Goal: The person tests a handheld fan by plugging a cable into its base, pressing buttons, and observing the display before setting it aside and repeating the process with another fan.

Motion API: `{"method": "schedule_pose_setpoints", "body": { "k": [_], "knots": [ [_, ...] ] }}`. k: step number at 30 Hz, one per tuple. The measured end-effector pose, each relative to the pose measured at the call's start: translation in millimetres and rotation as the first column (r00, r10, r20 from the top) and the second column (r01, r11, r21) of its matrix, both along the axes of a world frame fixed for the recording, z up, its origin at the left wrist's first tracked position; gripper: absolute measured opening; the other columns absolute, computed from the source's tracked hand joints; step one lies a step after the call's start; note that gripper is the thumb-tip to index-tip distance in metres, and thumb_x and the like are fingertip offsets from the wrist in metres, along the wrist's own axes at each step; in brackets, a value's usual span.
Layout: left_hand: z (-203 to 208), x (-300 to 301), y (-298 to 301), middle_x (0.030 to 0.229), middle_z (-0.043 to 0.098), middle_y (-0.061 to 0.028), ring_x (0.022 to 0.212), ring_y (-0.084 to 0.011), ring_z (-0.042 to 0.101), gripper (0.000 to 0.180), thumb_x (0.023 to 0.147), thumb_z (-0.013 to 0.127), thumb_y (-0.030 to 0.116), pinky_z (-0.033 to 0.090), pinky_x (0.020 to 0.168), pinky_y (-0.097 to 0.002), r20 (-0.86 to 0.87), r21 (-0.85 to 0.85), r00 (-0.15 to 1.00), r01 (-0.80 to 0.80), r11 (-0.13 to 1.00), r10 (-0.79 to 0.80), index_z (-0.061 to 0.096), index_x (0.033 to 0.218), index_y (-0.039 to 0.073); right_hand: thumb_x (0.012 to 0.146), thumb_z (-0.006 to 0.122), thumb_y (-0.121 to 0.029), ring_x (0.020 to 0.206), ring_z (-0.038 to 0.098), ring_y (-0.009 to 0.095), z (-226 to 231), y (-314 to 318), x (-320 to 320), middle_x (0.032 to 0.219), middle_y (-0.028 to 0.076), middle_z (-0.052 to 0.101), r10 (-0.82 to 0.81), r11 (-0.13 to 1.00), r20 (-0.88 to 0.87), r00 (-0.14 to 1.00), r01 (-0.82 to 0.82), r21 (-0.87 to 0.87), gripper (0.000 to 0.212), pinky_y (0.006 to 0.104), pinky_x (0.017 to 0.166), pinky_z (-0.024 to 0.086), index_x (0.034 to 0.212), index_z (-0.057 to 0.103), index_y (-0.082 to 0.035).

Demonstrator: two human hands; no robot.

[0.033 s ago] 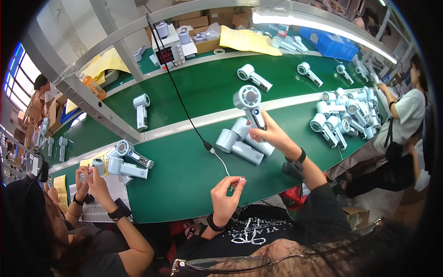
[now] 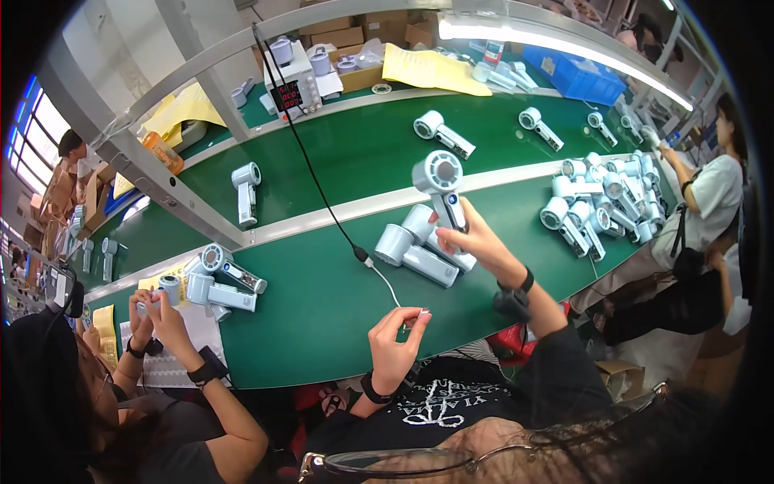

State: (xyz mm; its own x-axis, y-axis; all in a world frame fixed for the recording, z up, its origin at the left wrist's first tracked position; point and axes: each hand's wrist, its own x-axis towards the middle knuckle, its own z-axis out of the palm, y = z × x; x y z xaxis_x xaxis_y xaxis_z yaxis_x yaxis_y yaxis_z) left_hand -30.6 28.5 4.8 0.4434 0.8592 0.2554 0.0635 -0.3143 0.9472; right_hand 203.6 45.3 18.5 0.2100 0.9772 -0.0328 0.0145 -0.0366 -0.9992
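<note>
My right hand (image 2: 477, 240) is closed round the handle of a pale blue handheld fan (image 2: 439, 174), held upright above the green table with its round grille on top. Between thumb and fingertips, my left hand (image 2: 393, 352) pinches the end of a white charging cable (image 2: 390, 282), near the table's front edge. That cable joins a black cord (image 2: 316, 173) hanging from the frame above. Behind and below my right hand, more fans (image 2: 428, 264) lie on the table, partly hidden by it. The held fan and the cable end are well apart.
A heap of fans (image 2: 609, 202) covers the table's right end. Spaced-out fans (image 2: 247, 195) lie on the green strip beyond the metal rail (image 2: 322, 215). At left, a co-worker's hands (image 2: 165, 315) work beside other fans. A metal post (image 2: 153, 165) slants down on the left.
My right hand has shifted slightly to the right with the fan. My left hand stays in place with the cable end.
</note>
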Motion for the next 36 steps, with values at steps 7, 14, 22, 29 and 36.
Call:
{"method": "schedule_pose_setpoints", "body": {
  "k": [7, 14, 22, 29, 36],
  "knots": [
    [0, 19, -8, 0.075, 0.067, -0.0082, 0.066, -0.0135, 0.062, 0.008, 0.082, 0.068, 0.001, 0.048, 0.063, -0.0246, 0.03, 0.016, 0.995, 0.099, 0.995, -0.099, 0.065, 0.088, -0.004, 0.088, 0.057, -0.028, 0.076, 0.054, 0.016, 10, -45, -42, 0.104, 0.012, 0.05, -0.027, 0.974, -0.646, 0.763, 0.166, 0.155, 0.044, 0.0303, 0.065, 0.047, 0.119, 0.039, -0.002],
    [4, 23, -12, 0.076, 0.065, -0.0106, 0.068, -0.0189, 0.066, 0.01, 0.084, 0.065, -0.001, 0.049, 0.062, -0.0276, 0.042, -0.007, 0.989, 0.144, 0.99, -0.143, 0.063, 0.093, -0.003, 0.089, 0.053, -0.034, 0.079, 0.051, 0.017, 6, -45, -57, 0.101, 0.01, 0.048, 0.06, 0.964, -0.747, 0.662, 0.157, 0.216, 0.044, 0.0322, 0.067, 0.047, 0.116, 0.041, -0.001],
    [6, 31, -13, 0.068, 0.065, -0.0082, 0.061, -0.013, 0.063, 0.006, 0.087, 0.063, 0.0, 0.048, 0.058, -0.0239, 0.126, -0.083, 0.99, 0.08, 0.993, -0.069, 0.062, 0.087, -0.006, 0.09, 0.052, -0.031, 0.082, 0.051, 0.016, -1, -44, -77, 0.103, 0.008, 0.047, 0.054, 0.984, -0.782, 0.62, 0.101, 0.149, 0.041, 0.0325, 0.07, 0.048, 0.116, 0.041, -0.001],
    [5, 28, -11, 0.066, 0.064, -0.0082, 0.057, -0.0124, 0.061, 0.004, 0.085, 0.064, -0.002, 0.046, 0.054, -0.0242, 0.051, -0.096, 0.999, 0.022, 0.995, -0.017, 0.061, 0.085, -0.005, 0.089, 0.053, -0.014, 0.084, 0.051, 0.016, -9, -41, -93, 0.109, 0.009, 0.046, -0.122, 0.945, -0.635, 0.763, 0.284, 0.159, 0.04, 0.0324, 0.073, 0.047, 0.122, 0.034, -0.003],
    [1, 23, -8, 0.066, 0.063, -0.007, 0.057, -0.01, 0.059, 0.005, 0.086, 0.062, -0.003, 0.045, 0.053, -0.0229, 0.001, -0.142, 1.0, 0.029, 0.989, -0.029, 0.059, 0.084, -0.007, 0.087, 0.048, -0.001, 0.086, 0.051, 0.016, -24, -41, -101, 0.114, 0.01, 0.043, -0.175, 0.914, -0.443, 0.879, 0.313, 0.258, 0.047, 0.0323, 0.076, 0.047, 0.128, 0.026, -0.004]
  ]
}}
